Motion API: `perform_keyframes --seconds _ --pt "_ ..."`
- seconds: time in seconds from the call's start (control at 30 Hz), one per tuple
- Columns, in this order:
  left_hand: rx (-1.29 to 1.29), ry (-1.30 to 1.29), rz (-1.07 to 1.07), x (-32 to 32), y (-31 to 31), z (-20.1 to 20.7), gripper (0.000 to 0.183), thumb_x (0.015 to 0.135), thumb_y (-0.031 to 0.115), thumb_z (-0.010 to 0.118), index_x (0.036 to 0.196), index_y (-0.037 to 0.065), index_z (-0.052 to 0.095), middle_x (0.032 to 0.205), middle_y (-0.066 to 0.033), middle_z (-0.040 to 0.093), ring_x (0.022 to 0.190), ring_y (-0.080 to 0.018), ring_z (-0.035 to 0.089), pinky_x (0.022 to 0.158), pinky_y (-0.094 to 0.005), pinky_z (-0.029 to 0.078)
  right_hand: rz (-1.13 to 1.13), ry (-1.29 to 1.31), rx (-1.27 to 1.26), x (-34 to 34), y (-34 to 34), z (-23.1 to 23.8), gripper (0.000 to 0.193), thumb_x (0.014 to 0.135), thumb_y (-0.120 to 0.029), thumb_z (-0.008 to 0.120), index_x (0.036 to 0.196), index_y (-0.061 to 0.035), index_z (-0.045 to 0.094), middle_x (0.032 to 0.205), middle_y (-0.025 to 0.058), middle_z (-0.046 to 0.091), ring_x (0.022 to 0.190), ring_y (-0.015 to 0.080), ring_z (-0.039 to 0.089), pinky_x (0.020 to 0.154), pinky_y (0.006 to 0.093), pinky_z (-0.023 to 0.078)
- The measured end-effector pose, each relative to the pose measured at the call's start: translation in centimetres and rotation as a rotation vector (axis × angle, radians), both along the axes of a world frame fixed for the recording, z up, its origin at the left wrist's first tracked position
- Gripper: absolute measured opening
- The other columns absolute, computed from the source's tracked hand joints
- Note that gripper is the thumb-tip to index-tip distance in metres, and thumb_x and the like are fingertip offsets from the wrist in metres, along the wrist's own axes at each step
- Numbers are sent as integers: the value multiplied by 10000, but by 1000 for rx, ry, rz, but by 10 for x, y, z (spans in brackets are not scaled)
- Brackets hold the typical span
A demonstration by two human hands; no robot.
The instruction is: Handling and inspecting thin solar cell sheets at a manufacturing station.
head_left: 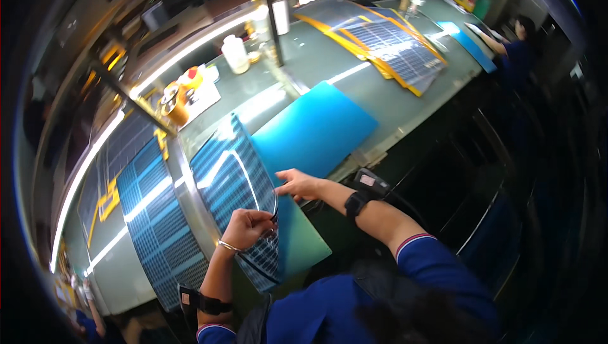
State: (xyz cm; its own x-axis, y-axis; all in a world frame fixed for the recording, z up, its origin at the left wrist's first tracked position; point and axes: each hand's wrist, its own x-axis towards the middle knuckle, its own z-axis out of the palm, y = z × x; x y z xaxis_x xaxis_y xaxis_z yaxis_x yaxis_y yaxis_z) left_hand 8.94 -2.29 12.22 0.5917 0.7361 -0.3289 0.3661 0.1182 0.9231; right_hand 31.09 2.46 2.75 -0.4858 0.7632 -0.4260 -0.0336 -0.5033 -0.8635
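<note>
A glossy sheet with a dark blue grid pattern lies in front of me, its near edge lifted and bent. Thumb and fingers of my left hand are pinched on that edge, by a thin dark strip. My right hand is just beyond, fingers apart, fingertips at the sheet's right edge; whether they touch it I cannot tell. Under and beside the sheet is a plain bright blue sheet. A pale green panel sticks out below it at the bench's near edge.
Another blue patterned sheet lies to the left. Yellow-edged patterned sheets lie at the far right. A white bottle and a brown tape roll stand at the back. Metal posts rise from the bench. A co-worker stands far right.
</note>
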Motion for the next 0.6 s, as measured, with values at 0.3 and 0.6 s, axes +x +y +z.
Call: perform_keyframes --seconds 0.3,0.6 --pt "164 157 315 -152 49 13 220 844 154 611 1032 40 618 787 -37 620 499 -69 489 440 -207 362 -594 173 406 227 -147 30 370 825 -13 630 1187 3 554 945 68 657 776 115 617 664 261 514" --pt "276 196 186 110 -3 46 290 864 93 533 1145 41 584 903 -59 655 599 -103 560 520 -227 434 -1711 -998 446 374 -530 102 340 869 -131 589 1198 -51 558 784 62 638 672 77 577 592 249 465"
